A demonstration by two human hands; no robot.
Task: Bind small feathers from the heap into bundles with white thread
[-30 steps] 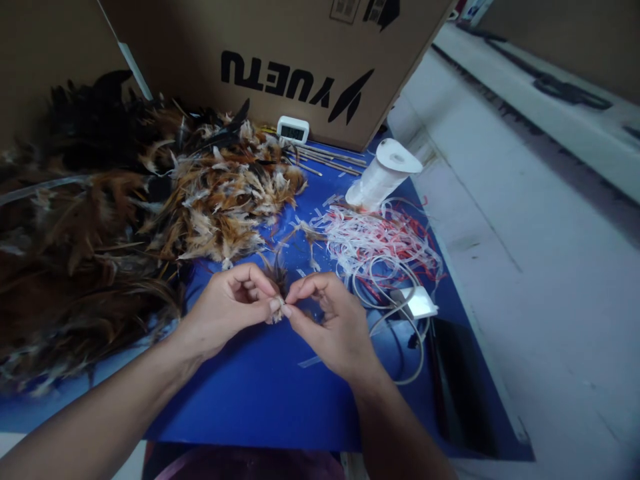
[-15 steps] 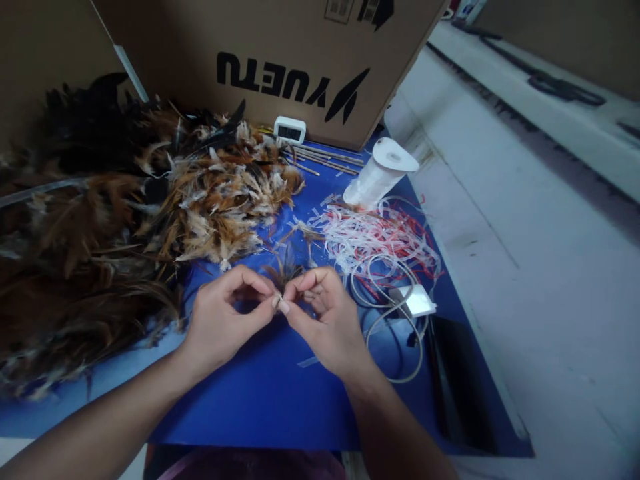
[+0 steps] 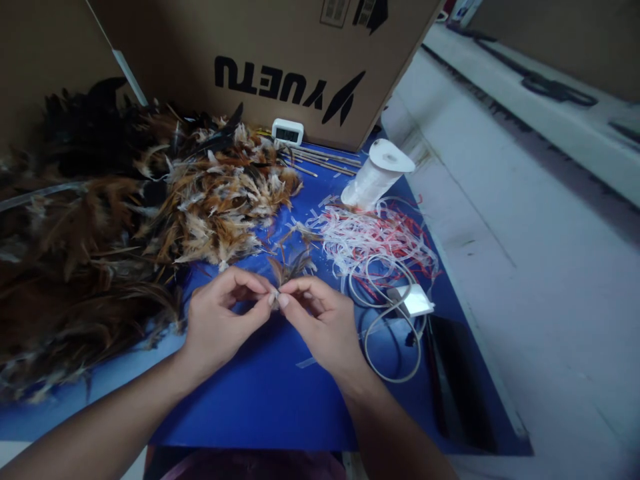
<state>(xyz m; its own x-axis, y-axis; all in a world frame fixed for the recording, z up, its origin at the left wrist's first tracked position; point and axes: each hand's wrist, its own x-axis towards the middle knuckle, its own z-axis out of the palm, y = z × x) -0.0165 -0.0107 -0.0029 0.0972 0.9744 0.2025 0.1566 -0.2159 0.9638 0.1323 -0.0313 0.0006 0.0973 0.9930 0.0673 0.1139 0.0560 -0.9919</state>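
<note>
Both my hands meet over the middle of the blue table (image 3: 260, 400), thumbs and forefingers pinched together. Between them is a small bunch of brown feathers (image 3: 289, 265), its fanned tips pointing away from me. My left hand (image 3: 225, 317) pinches the pale base of the bunch from the left. My right hand (image 3: 323, 320) grips the same base from the right, fingertips nearly touching the left ones. The fingers partly hide the base, so I cannot see whether a thread or strip is there. A large pile of brown, tan and black feathers (image 3: 215, 200) lies to the left.
Beyond my right hand lie tangled white and red strips (image 3: 375, 233) and a white spool (image 3: 376, 177). A looped cable (image 3: 367, 347) with a white adapter (image 3: 416, 300) and a dark flat object (image 3: 465, 387) sit at right. Behind are thin sticks (image 3: 325, 159), a digital clock (image 3: 287, 132) and a cardboard box (image 3: 285, 40).
My right hand's fingers have straightened and closed in on the feather base. More of the fanned feather tips shows above the fingers. The left hand keeps its pinch.
</note>
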